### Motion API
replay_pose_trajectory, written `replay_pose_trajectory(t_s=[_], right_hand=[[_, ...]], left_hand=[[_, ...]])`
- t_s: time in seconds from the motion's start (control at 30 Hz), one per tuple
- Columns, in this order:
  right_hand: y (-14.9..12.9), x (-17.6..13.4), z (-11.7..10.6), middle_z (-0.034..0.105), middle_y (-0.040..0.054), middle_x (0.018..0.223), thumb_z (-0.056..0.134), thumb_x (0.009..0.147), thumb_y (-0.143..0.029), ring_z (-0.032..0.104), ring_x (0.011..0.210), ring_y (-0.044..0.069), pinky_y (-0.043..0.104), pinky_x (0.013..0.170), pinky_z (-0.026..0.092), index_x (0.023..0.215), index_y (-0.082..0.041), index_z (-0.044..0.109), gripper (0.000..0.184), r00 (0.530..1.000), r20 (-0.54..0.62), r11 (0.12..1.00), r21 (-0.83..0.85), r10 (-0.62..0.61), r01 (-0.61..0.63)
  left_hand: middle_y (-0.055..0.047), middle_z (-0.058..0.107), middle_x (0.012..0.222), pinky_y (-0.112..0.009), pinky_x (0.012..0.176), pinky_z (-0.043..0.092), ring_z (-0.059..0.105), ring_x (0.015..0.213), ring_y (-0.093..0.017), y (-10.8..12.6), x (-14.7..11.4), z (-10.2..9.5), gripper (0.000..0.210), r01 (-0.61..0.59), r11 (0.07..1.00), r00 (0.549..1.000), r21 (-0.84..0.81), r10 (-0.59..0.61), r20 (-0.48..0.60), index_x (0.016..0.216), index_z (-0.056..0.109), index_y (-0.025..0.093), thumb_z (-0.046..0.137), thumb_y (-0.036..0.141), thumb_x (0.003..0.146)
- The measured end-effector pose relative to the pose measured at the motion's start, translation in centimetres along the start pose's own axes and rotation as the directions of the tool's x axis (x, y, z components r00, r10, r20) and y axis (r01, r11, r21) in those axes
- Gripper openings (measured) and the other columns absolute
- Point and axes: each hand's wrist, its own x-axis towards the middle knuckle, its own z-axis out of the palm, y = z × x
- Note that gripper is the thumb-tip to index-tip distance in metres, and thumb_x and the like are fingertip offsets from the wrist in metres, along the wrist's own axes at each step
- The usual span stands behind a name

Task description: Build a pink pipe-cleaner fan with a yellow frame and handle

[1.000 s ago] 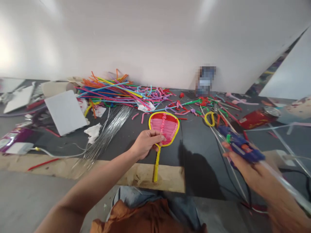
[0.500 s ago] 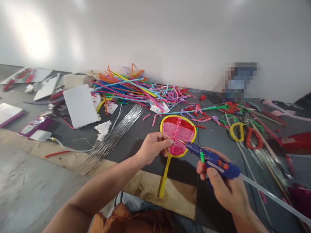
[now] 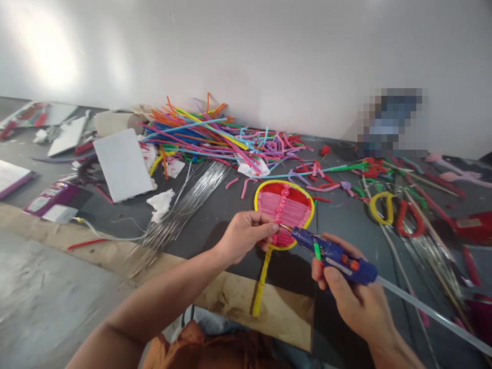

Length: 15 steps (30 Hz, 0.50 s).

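Observation:
A racket-shaped fan (image 3: 265, 202) with a yellow rim and yellow handle lies in front of me. Its face is filled with red and pink pipe cleaners, and a row of small pink round pieces (image 3: 283, 193) runs down the middle. My left hand (image 3: 251, 233) is over the fan's lower left edge, thumb and forefinger pinched together on what looks like a small pink piece, mostly covered by the fingertips. My right hand (image 3: 353, 297) grips a blue glue gun (image 3: 334, 256) with a long clear glue stick (image 3: 430, 307) behind. The gun's metal nozzle reaches the left fingertips.
Behind the fan lies a heap of coloured pipe cleaners (image 3: 200, 133). Metal wires (image 3: 184, 205) are spread at left, near a white board (image 3: 122, 166) and a purple box (image 3: 52, 197). Scissors with yellow and red handles (image 3: 381, 207) lie at right among sticks and wires.
The glue gun has come left, so its nozzle is now at my left fingertips instead of a little apart. The left hand keeps its pinch; the view has shifted slightly.

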Motion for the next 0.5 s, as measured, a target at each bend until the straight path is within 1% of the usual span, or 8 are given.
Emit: replay_pose_trajectory(t_s=[0.1, 0.27, 0.4, 0.5], right_hand=[[-0.25, -0.06, 0.16, 0.066, 0.0019, 0.076, 0.052, 0.091, -0.034, 0.061, 0.059, 0.013, 0.024, 0.051, 0.050, 0.128, -0.022, 0.047, 0.038, 0.999, -0.039, 0.999, -0.013, 0.035, -0.036], [0.10, 0.01, -0.13, 0.066, 0.0024, 0.077, 0.054, 0.090, -0.032, 0.061, 0.056, 0.013, 0.024, 0.049, 0.050, 0.128, -0.022, 0.045, 0.040, 1.000, -0.006, 0.997, -0.076, -0.026, 0.025], [0.40, 0.00, -0.23, 0.067, 0.0044, 0.084, 0.054, 0.090, -0.033, 0.061, 0.055, 0.012, 0.023, 0.047, 0.050, 0.128, -0.022, 0.046, 0.040, 0.999, -0.027, 0.995, -0.098, -0.021, 0.018], [0.45, -0.06, -0.07, 0.067, 0.0044, 0.085, 0.056, 0.089, -0.034, 0.061, 0.056, 0.012, 0.022, 0.046, 0.049, 0.128, -0.023, 0.046, 0.041, 0.999, -0.044, 0.994, -0.105, -0.014, 0.009]], left_hand=[[0.003, 0.057, 0.050, -0.016, 0.040, 0.043, 0.049, 0.042, -0.004, 0.03, 0.02, 0.03, 0.033, 0.005, 1.000, 1.000, -0.010, -0.005, 0.000, 0.071, 0.067, 0.009, 0.081, 0.038, 0.062], [0.003, 0.056, 0.050, -0.016, 0.040, 0.043, 0.048, 0.042, -0.004, 0.12, 0.05, 0.11, 0.035, 0.012, 1.000, 1.000, -0.026, -0.012, 0.003, 0.069, 0.066, 0.010, 0.083, 0.039, 0.060], [0.004, 0.056, 0.049, -0.016, 0.040, 0.043, 0.048, 0.042, -0.004, 0.11, 0.06, 0.14, 0.035, 0.012, 0.999, 1.000, -0.032, -0.011, 0.010, 0.068, 0.065, 0.010, 0.082, 0.039, 0.060], [0.004, 0.056, 0.050, -0.015, 0.040, 0.043, 0.048, 0.042, -0.004, 0.03, 0.10, 0.12, 0.034, 0.019, 0.999, 1.000, -0.039, -0.018, 0.022, 0.070, 0.066, 0.010, 0.082, 0.038, 0.061]])
